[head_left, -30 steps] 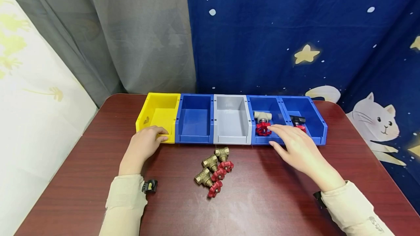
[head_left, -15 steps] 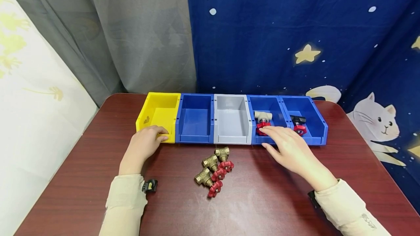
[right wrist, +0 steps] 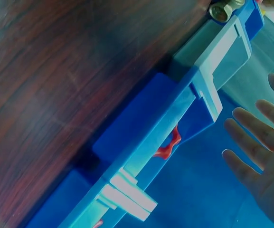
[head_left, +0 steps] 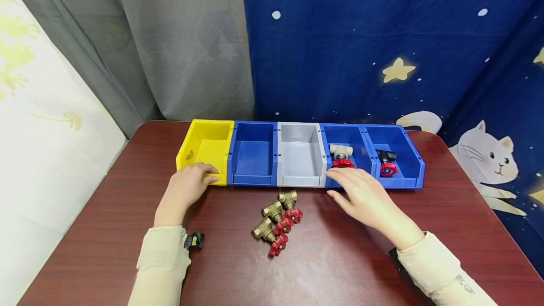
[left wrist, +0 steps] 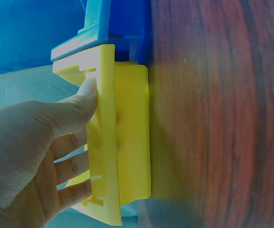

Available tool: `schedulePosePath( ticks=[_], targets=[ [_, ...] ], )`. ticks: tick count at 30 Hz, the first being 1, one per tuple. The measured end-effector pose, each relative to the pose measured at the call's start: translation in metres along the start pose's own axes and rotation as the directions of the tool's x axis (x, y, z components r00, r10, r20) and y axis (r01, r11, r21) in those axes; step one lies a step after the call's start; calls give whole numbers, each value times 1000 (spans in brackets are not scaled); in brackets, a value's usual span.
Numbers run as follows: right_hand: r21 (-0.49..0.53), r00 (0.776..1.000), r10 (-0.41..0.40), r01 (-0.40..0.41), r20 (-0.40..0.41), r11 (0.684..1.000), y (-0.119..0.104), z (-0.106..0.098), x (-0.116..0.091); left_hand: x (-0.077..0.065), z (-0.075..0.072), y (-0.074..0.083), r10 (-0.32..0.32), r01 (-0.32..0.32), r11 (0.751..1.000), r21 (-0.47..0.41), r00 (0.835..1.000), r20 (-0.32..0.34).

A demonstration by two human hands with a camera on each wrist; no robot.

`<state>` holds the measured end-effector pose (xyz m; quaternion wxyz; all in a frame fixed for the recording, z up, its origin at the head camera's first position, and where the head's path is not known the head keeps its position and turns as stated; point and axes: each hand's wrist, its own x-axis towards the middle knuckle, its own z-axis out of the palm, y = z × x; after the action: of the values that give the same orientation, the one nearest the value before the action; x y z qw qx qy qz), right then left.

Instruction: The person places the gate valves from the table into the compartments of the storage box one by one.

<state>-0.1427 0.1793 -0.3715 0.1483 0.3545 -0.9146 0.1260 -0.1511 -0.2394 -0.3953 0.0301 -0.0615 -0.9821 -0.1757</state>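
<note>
My left hand (head_left: pixel 190 189) grips the front edge of the yellow bin (left wrist: pixel 109 137), thumb over the lip and fingers behind it. My right hand (head_left: pixel 364 198) holds nothing; its fingers are spread above the front of a blue bin (head_left: pixel 356 137). Inside that bin lies a white tee valve (head_left: pixel 341 150) with a red handwheel, partly hidden behind the fingers. A black valve (head_left: pixel 386 155), also with a red wheel, lies in the rightmost blue bin (head_left: pixel 407 181). On the table, several brass valves (head_left: pixel 272 211) with red handwheels lie in a slanting row.
Between the hands stand another blue bin (head_left: pixel 253 155) and a grey bin (head_left: pixel 300 155), joined in one row with the others. The row sits near the back edge of the dark red table (head_left: pixel 331 268). Curtains (head_left: pixel 340 51) hang behind it.
My right hand has moved left and slightly toward me, from between the two right-hand bins to the front of the white valve's bin. The left hand stays on the yellow bin.
</note>
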Motion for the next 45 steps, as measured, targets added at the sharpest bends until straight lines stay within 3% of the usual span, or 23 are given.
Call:
schedulePosePath(
  ticks=[18,27,45],
  targets=[
    [27,992,-121,120,40,992,-19,15,11,0,0,-1,8,-8,1000,3,1000,-7],
    [39,972,-224,222,73,974,-27,29,16,0,0,0,4,-4,1000,2,1000,-2],
    [100,940,-282,267,191,959,-39,38,27,0,1,0,0,0,1000,5,1000,4]
  ],
)
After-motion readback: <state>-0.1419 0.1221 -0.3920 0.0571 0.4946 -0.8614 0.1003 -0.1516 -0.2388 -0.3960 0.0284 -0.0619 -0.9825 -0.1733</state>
